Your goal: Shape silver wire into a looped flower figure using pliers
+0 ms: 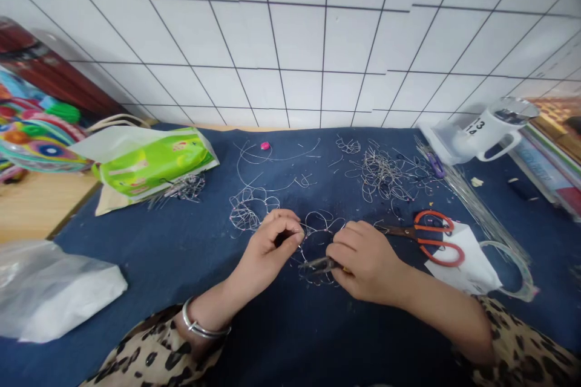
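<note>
My left hand [272, 242] is closed, thumb against forefinger, pinching a looped piece of thin wire [318, 222]. In my right hand [363, 260] is a pair of pliers [318, 265], its jaws pointing left toward the wire just below my left fingertips. Whether the jaws touch the wire is too small to tell. More bent wire loops hang below and around the pliers. Beyond my left hand lies a flower-like ring of wire loops [245, 211] with small pinkish dots on it.
Orange-handled scissors [439, 239] lie right of my right hand, partly over white paper [467, 260]. A tangle of wire [384, 172], straight wires [485, 205] and a white mug [492, 130] stand farther right. Left are a green tissue pack [158, 160] and a plastic bag [59, 290].
</note>
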Tool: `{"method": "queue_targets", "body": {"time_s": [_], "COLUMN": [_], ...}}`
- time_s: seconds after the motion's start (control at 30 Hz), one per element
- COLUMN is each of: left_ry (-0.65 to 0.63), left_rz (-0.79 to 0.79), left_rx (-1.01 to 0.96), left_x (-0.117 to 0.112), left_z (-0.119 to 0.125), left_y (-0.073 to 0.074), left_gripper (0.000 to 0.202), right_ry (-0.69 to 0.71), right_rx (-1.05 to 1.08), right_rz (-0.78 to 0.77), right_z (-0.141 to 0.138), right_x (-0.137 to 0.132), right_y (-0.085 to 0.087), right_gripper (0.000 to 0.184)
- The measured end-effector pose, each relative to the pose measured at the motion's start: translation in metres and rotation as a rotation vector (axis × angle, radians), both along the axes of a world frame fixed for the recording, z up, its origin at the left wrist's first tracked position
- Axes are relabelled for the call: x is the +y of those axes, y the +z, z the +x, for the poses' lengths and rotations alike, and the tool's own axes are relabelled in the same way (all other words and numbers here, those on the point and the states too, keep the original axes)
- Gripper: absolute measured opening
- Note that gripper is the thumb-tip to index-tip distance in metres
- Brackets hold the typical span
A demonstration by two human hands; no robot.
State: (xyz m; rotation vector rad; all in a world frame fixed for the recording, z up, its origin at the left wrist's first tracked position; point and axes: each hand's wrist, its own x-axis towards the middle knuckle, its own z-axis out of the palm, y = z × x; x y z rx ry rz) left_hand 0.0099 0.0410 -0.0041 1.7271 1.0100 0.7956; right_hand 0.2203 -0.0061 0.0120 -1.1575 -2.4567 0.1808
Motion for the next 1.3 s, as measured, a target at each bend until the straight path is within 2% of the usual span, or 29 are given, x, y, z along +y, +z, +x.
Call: {"method": "queue_targets", "body": {"time_s": [0.17, 0.23, 0.33, 0.37, 0.43, 0.53, 0.7, 0.93, 1.2, 1.3], "left_ry": [-0.010, -0.031, -0.058, -0.064, -0.078, -0.101, -0.105, -0.200, -0.244, -0.223], "left_rz": [0.087, 0.103, 0.112, 0.111, 0.110, 0.147, 0.297, 0.433, 0.569, 0.626], "left_rx": [-0.016, -0.021, -0.028, -0.027, -0.016, 0.023, 0.086, 0.122, 0.170, 0.178], "left_x": [0.001, 0.000, -0.001, -0.001, -0.002, -0.004, -0.009, -0.013, -0.015, -0.018], "left_z": [-0.001, -0.001, -0.002, -0.002, -0.002, -0.001, 0.001, 0.000, 0.001, -0.001], "left_y": [0.001, 0.002, 0.002, 0.002, 0.003, 0.007, 0.013, 0.013, 0.009, 0.007], "left_gripper": [0.007, 0.007, 0.008, 0.008, 0.008, 0.006, 0.007, 0.012, 0.013, 0.016], "right_ry": [-0.307, -0.376, -0.361, -0.346, -0.335, -0.367, -0.410, -0.500, -0.468, -0.417], "right_rx": [0.389, 0.463, 0.509, 0.514, 0.507, 0.474, 0.396, 0.318, 0.241, 0.230], "right_rz": [-0.128, -0.268, -0.571, -0.641, -0.684, -0.612, -0.525, -0.427, -0.234, -0.209], "right_z": [0.003, 0.004, 0.002, 0.000, -0.003, -0.007, -0.011, -0.014, -0.015, -0.013], "right_x": [0.005, 0.008, 0.011, 0.011, 0.011, 0.010, 0.007, 0.004, 0.002, 0.002], "right_y": [0.012, 0.016, 0.018, 0.017, 0.016, 0.015, 0.015, 0.013, 0.005, 0.007], "right_gripper": [0.014, 0.020, 0.025, 0.023, 0.016, 0.013, 0.014, 0.015, 0.013, 0.016]}}
